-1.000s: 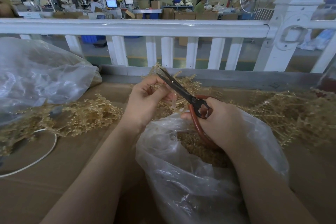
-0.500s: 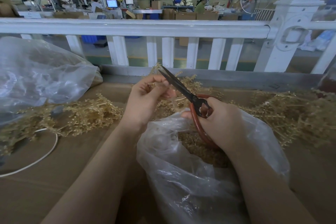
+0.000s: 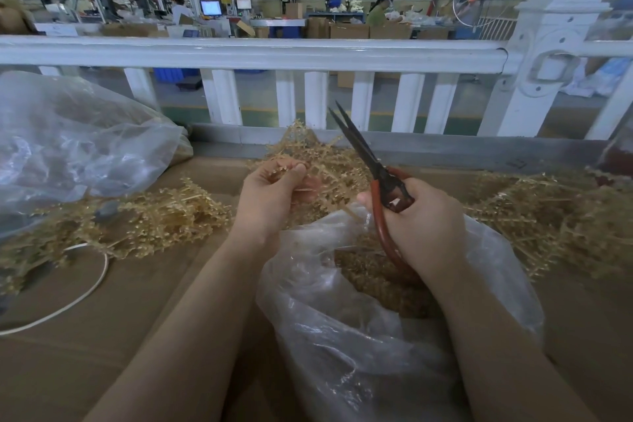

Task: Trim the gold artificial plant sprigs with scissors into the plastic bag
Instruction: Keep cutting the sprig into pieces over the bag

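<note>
— Over the plastic bag [image 3: 359, 336], what do you see?

— I see my left hand [image 3: 270, 195] pinching a gold sprig [image 3: 322, 161] between thumb and fingertips, just above the bag's open mouth. My right hand [image 3: 421, 219] is curled round the red handles of the scissors [image 3: 373, 168]; the blades point up and away, slightly parted, clear of the sprig.

— And the rest?

— Cut gold pieces [image 3: 376, 274] lie inside the bag. Loose sprig piles [image 3: 144, 219] flank it on the cardboard table [image 3: 120, 336].
</note>
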Demonstrator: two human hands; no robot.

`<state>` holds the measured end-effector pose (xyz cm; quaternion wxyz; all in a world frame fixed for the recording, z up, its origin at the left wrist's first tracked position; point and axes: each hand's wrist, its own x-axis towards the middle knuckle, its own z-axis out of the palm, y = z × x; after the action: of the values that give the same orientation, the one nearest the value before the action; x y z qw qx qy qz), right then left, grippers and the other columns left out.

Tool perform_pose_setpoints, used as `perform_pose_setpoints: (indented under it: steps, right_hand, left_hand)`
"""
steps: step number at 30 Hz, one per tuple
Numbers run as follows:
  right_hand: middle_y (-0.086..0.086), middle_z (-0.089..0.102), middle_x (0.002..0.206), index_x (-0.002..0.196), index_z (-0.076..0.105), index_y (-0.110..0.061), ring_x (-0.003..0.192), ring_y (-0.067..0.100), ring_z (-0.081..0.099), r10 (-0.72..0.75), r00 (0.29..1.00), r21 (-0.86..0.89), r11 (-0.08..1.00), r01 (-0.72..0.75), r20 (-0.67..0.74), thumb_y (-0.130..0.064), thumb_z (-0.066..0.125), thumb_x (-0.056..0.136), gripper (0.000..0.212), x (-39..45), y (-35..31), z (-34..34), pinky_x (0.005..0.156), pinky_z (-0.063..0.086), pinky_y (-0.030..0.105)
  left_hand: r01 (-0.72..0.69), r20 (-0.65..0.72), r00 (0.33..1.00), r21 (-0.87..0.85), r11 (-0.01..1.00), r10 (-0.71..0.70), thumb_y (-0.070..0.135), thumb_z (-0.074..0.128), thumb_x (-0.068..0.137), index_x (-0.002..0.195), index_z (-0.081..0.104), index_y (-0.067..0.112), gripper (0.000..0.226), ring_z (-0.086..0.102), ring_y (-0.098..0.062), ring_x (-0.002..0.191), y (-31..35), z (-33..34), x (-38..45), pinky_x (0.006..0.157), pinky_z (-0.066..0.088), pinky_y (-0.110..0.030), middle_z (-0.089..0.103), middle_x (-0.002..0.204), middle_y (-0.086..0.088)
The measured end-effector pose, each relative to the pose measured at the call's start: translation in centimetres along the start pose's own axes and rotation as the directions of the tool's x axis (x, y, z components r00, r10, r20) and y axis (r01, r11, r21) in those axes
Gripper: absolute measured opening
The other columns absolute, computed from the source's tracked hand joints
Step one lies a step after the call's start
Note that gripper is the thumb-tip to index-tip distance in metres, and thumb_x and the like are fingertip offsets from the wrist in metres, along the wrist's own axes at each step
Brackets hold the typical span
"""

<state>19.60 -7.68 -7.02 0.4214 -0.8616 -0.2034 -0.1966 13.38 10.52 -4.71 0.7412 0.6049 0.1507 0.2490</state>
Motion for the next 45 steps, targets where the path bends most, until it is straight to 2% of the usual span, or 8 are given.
perform_pose_setpoints:
  steps: [5,9,15,22,32,37,41,45]
  right_hand:
    - [-0.022,0.065,0.065,0.071,0.062,-0.035,0.072,-0.005,0.061,-0.027,0.987,0.048,0.999,0.02,0.156,-0.065,0.074,0.075,0.034,-0.1,-0.4,0.5,0.051,0.042,0.009]
    - [-0.012,0.065,0.063,0.076,0.067,-0.028,0.058,0.003,0.059,-0.019,0.98,-0.05,0.998,0.03,0.197,-0.062,0.073,0.081,0.035,-0.1,-0.3,0.9,0.053,0.047,0.019]
    - [-0.015,0.07,0.071,0.085,0.07,-0.033,0.069,0.006,0.066,0.117,0.964,0.08,0.987,-0.14,0.239,-0.062,0.078,0.076,0.031,0.2,0.0,0.7,0.064,0.056,0.029]
    - [-0.01,0.07,0.066,0.08,0.07,-0.026,0.066,0.01,0.067,0.167,0.964,0.098,0.977,-0.19,0.207,-0.052,0.075,0.083,0.027,0.2,-0.1,0.7,0.068,0.061,0.039]
    - [-0.024,0.07,0.07,0.079,0.067,-0.033,0.067,0.004,0.068,0.183,0.961,0.184,0.958,-0.221,0.206,-0.044,0.078,0.085,0.016,0.6,0.5,0.9,0.072,0.062,0.036]
    - [-0.017,0.071,0.071,0.09,0.072,-0.034,0.075,0.005,0.068,0.179,0.967,0.205,0.955,-0.216,0.183,-0.045,0.078,0.086,0.013,0.7,0.6,1.0,0.077,0.061,0.038]
    - [-0.018,0.07,0.069,0.077,0.066,-0.036,0.072,0.005,0.067,0.17,0.971,0.191,0.961,-0.202,0.17,-0.045,0.077,0.087,0.017,0.7,0.7,1.0,0.071,0.059,0.03]
    - [-0.026,0.067,0.066,0.076,0.064,-0.039,0.068,0.0,0.066,0.169,0.973,0.214,0.956,-0.2,0.155,-0.044,0.078,0.086,0.018,0.8,0.7,0.9,0.061,0.048,0.017]
  left_hand:
    - [0.017,0.101,0.995,0.028,0.999,-0.02,0.011,0.061,0.097,0.096,0.069,0.008,0.009,0.074,-0.019,0.074,-0.4,1.3,-0.6,0.063,0.055,-0.023,0.077,0.084,-0.012]
    - [-0.006,0.164,0.986,0.086,0.996,-0.008,0.012,0.061,0.097,0.089,0.07,0.012,0.012,0.074,-0.017,0.072,-0.6,2.5,-1.2,0.066,0.053,-0.027,0.077,0.084,-0.008]
    - [0.048,0.203,0.977,0.057,0.997,-0.059,0.02,0.059,0.099,0.092,0.071,0.011,0.016,0.068,-0.007,0.064,-0.5,2.6,-1.7,0.052,0.044,-0.016,0.077,0.081,-0.002]
    - [0.147,0.32,0.932,0.101,0.984,-0.172,0.035,0.062,0.093,0.097,0.075,0.013,0.026,0.072,-0.012,0.081,-0.4,2.1,-1.3,0.074,0.047,-0.029,0.077,0.094,-0.005]
    - [0.196,0.398,0.891,0.096,0.976,-0.218,0.026,0.075,0.074,0.099,0.071,0.007,0.032,0.054,-0.011,0.067,0.3,0.3,-0.6,0.056,0.043,-0.019,0.071,0.085,-0.005]
    - [0.1,0.378,0.909,0.205,0.974,-0.173,0.019,0.074,0.08,0.083,0.062,0.013,0.014,0.053,-0.009,0.055,0.3,-0.1,-0.3,0.053,0.042,-0.02,0.067,0.069,0.0]
    - [-0.046,0.398,0.917,0.109,0.993,-0.001,0.003,0.067,0.089,0.079,0.044,0.018,0.029,0.058,-0.015,0.06,0.0,-0.1,-0.1,0.057,0.045,-0.022,0.066,0.067,0.0]
    - [-0.179,0.47,0.876,0.107,0.978,0.109,0.001,0.066,0.09,0.08,0.058,0.022,0.024,0.059,-0.012,0.06,-0.1,0.0,-0.2,0.058,0.046,-0.02,0.062,0.072,-0.005]
